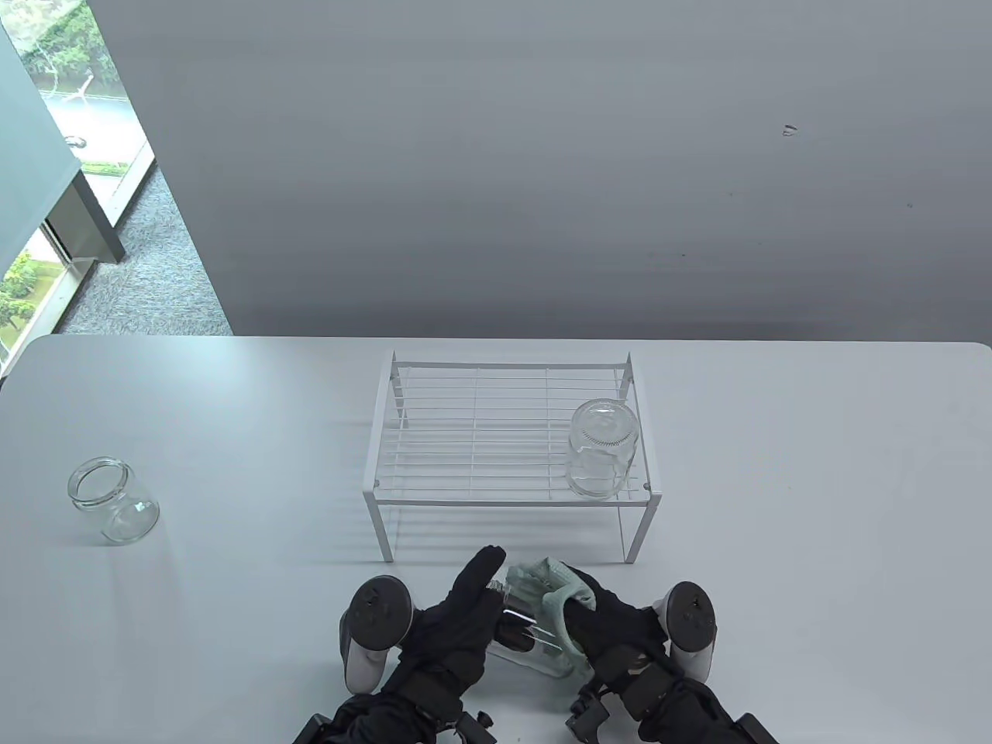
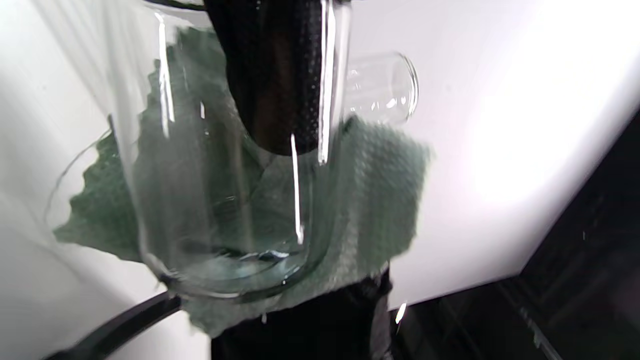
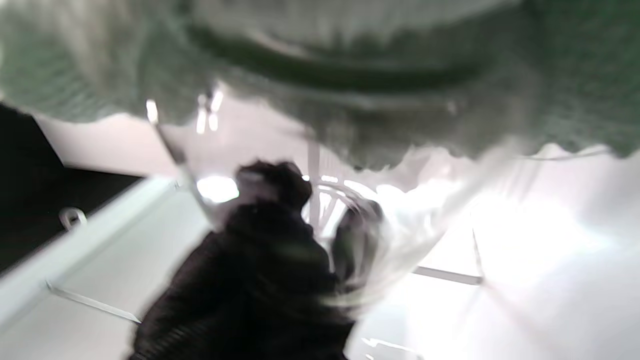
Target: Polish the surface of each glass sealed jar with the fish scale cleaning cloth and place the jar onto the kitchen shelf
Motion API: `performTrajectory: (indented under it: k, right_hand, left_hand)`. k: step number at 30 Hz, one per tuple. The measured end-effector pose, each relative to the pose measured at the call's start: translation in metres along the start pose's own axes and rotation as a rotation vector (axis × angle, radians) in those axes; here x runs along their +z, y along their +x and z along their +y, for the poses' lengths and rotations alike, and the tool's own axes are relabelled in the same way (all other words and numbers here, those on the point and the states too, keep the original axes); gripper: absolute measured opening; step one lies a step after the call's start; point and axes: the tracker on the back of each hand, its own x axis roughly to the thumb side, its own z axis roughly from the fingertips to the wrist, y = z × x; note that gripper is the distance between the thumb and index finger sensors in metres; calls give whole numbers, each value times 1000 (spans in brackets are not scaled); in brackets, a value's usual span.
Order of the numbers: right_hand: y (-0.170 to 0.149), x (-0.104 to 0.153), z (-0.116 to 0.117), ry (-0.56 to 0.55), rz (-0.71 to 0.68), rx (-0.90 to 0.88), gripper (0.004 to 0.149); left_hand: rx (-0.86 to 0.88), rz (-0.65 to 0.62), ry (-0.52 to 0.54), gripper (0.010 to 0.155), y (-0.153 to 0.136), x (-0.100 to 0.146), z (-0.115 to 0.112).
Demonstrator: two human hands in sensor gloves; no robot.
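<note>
A clear glass jar (image 1: 521, 632) lies tilted between my hands near the table's front edge, its mouth toward the shelf. My left hand (image 1: 465, 612) grips it from the left, index finger stretched past the mouth. My right hand (image 1: 601, 620) holds the pale green fish scale cloth (image 1: 554, 589) bunched against the jar's right side. The left wrist view looks through the jar (image 2: 220, 200) at the cloth (image 2: 380, 200) behind it. A blurred cloth (image 3: 350, 50) fills the top of the right wrist view. A second jar (image 1: 603, 449) stands on the white wire shelf (image 1: 465, 434), at its right end.
A third open jar (image 1: 112, 500) sits on the table at the far left, and is seen small in the left wrist view (image 2: 385, 87). The shelf stands just beyond my hands, its front legs (image 1: 385, 531) close to them. The table's front edge is right under my wrists.
</note>
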Motion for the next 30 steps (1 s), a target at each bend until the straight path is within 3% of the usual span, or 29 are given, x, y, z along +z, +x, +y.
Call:
performTrajectory:
  k: [4, 8, 13, 17, 19, 24, 30]
  right_hand:
    - [3, 0, 6, -13, -43, -69, 90]
    - [5, -2, 11, -5, -86, -53, 98]
    - [6, -1, 14, -54, -111, -77, 102]
    - [4, -1, 22, 10, -101, -35, 101]
    - [2, 1, 26, 25, -82, -26, 103]
    - [-3, 0, 22, 27, -39, -51, 105]
    - [-1, 0, 11, -93, -43, -86, 104]
  left_hand:
    - [334, 63, 53, 57, -14, 2, 4]
    - [455, 50, 99, 55, -19, 2, 2]
    - [626, 56, 45, 58, -25, 2, -8]
    - [768, 60, -26, 57, -28, 0, -22]
    - [800, 72, -98, 56, -26, -1, -28]
    - [770, 115, -139, 55, -28, -3, -27]
    - [658, 172, -207, 56, -32, -5, -31]
